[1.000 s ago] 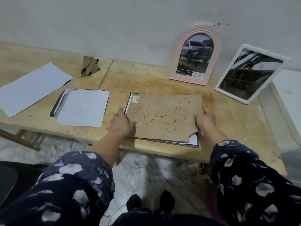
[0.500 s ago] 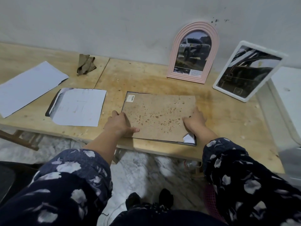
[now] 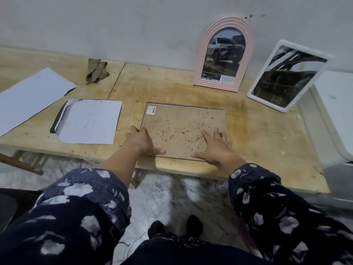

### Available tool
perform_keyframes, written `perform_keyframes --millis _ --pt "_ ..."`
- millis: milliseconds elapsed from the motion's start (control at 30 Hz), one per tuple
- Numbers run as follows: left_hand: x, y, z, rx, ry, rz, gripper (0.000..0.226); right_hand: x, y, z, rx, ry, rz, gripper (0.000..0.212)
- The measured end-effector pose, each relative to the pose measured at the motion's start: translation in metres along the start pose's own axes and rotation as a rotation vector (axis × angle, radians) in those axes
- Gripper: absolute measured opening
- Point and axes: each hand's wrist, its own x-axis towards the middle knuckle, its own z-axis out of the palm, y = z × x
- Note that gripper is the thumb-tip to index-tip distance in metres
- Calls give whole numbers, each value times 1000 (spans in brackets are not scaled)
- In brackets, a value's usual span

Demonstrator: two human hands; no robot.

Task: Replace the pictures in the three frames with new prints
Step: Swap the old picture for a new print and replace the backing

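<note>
A rectangular frame lies face down on the wooden table point(image 3: 257, 142), its spotted brown backing board point(image 3: 181, 127) up. My left hand point(image 3: 142, 141) grips the board's near left corner, thumb along the front edge. My right hand point(image 3: 214, 146) lies flat, fingers spread, on the board's near right corner. A pink arched frame point(image 3: 223, 56) with a truck print leans on the wall. A white rectangular frame point(image 3: 286, 76) with a dark print leans beside it. Two prints lie face down at the left: one with an arched cut-out point(image 3: 88, 121) and a larger sheet point(image 3: 32, 98).
A crumpled olive cloth point(image 3: 96, 70) lies near the wall at the back left. A white appliance point(image 3: 336, 111) stands against the table's right end. The table's front edge runs just below my hands, with marble floor beneath.
The backing board has dropped square into the frame; the white print corner at its near right no longer shows. My right hand has moved from the board's edge to lie flat on it.
</note>
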Motion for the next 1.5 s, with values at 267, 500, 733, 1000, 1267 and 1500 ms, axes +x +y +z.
perform_keyframes --millis 267,500,733,1000,1267,1500 --pt "2 -3 -1 -6 -10 7 117 0 -6 1 -3 -34 19 122" --pt "3 -3 -1 11 26 25 109 12 -9 3 -29 -30 65 119" --pt "0 4 -3 37 41 -2 107 15 -21 -1 -98 -24 81 123" --pt "-2 31 -3 234 12 -10 104 13 -19 -7 -14 -168 53 121" --pt "0 61 15 218 -140 282 111 11 -22 -4 -7 -135 75 122" --pt "-1 57 15 307 -44 317 106 13 -23 -1 -13 -145 90 124"
